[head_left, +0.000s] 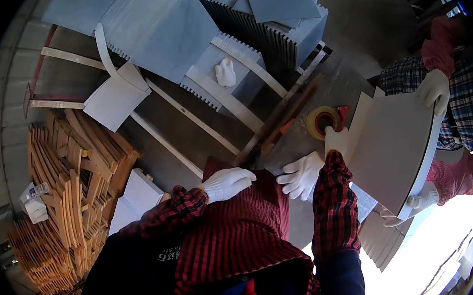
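My right hand in a white glove grips the left edge of a large grey board. A co-worker in a plaid shirt holds the same board with a gloved hand at its top right corner and another at its lower edge. My left hand, also gloved, rests on the red checked cloth in front of me and holds nothing. A further white glove with spread fingers lies beside my right wrist; I cannot tell whose it is.
A roll of tan tape on a red dispenser sits by the board's corner. A long wooden stick crosses the bench. Stacks of grey boards with loose gloves fill the back. Curved wooden slats are piled at left.
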Demonstrator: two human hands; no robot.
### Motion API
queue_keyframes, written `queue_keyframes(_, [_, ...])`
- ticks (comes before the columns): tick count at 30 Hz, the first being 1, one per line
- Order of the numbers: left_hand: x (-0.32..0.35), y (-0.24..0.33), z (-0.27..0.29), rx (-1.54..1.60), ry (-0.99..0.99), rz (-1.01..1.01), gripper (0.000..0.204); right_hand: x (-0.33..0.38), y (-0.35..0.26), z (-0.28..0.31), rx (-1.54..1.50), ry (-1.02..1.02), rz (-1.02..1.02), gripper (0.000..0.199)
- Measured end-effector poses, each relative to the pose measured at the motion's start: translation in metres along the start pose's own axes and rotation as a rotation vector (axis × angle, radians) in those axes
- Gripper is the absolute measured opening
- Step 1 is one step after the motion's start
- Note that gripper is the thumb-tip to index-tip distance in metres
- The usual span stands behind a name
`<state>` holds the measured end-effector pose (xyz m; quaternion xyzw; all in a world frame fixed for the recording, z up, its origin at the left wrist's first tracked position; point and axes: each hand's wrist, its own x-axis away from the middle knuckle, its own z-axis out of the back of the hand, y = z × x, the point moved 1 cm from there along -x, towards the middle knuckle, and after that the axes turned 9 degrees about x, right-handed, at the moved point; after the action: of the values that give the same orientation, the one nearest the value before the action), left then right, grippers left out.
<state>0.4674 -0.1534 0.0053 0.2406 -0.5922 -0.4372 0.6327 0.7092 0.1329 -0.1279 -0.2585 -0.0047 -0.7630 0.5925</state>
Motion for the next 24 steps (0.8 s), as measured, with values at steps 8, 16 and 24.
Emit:
queue_keyframes(8, [-0.003, -0.027, 0.031, -0.055, 0.164, 0.089, 0.038, 0.082, 0.054, 0.051, -1.108, -0.641, -0.289, 0.042])
queue_keyframes(16, [-0.042, 0.068, 0.003, 0.219, 0.244, -0.066, 0.036, 0.205, 0.085, 0.133, -1.134, -0.582, 0.016, 0.063])
queue_keyframes(24, [-0.074, 0.181, -0.073, 0.202, -0.274, -0.048, 0.088, 0.247, 0.1, 0.208, -0.483, 0.119, 0.461, 0.066])
